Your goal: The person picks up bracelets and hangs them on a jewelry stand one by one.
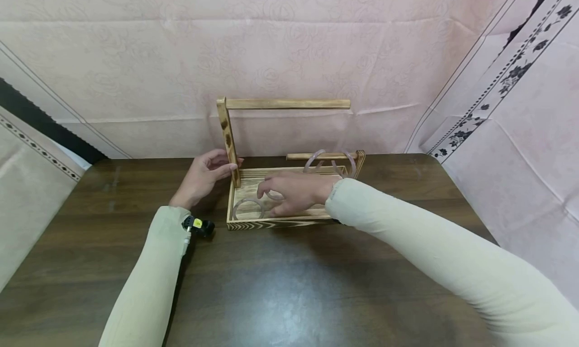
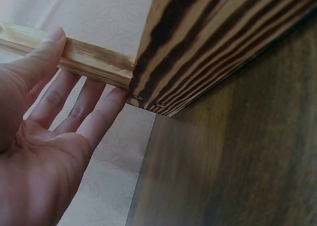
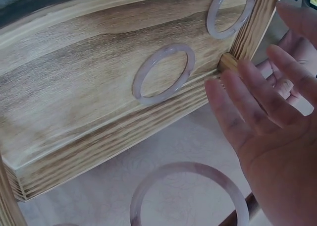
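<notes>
The wooden tray sits on the bench, two pale rings lying inside its left half. At the tray's left end, the left hand pinches the tall upright post between thumb and fingers. Over the tray hovers the right hand, fingers loosely spread. Two more rings encircle the lower bar at the tray's right rear.

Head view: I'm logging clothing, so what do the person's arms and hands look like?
The right sleeve and left sleeve are long, plain and pale green; the latter bears a small black device with a yellow patch near the wrist. The left hand and right hand wear no gloves.
</notes>
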### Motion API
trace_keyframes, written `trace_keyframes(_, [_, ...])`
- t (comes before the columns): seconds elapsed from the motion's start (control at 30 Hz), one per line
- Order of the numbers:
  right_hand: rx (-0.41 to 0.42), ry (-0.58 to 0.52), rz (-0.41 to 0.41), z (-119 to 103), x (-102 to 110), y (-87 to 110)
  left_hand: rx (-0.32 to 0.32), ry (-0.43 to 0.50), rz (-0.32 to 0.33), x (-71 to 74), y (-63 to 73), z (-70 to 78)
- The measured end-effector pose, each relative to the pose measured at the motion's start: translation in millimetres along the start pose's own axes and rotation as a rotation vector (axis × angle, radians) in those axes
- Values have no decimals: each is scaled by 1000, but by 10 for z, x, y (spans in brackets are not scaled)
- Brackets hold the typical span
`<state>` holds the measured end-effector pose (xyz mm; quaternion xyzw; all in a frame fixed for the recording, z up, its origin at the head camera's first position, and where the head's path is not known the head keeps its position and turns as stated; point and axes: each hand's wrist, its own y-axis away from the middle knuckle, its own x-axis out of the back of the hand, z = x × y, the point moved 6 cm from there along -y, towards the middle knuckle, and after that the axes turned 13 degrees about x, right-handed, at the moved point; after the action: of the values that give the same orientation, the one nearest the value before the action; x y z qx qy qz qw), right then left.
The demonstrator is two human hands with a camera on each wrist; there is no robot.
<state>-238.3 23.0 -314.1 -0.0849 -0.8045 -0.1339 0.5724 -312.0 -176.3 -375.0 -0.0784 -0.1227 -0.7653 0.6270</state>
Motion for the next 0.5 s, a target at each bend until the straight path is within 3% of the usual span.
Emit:
trace_keyframes(0.27, [-14, 61, -3, 38, -18, -104, -26, -4, -14, 10, -5, 22])
trace_keyframes(0.5, [-9, 96, -25, 43, -73, -204, -6, -22, 0, 4, -4, 4])
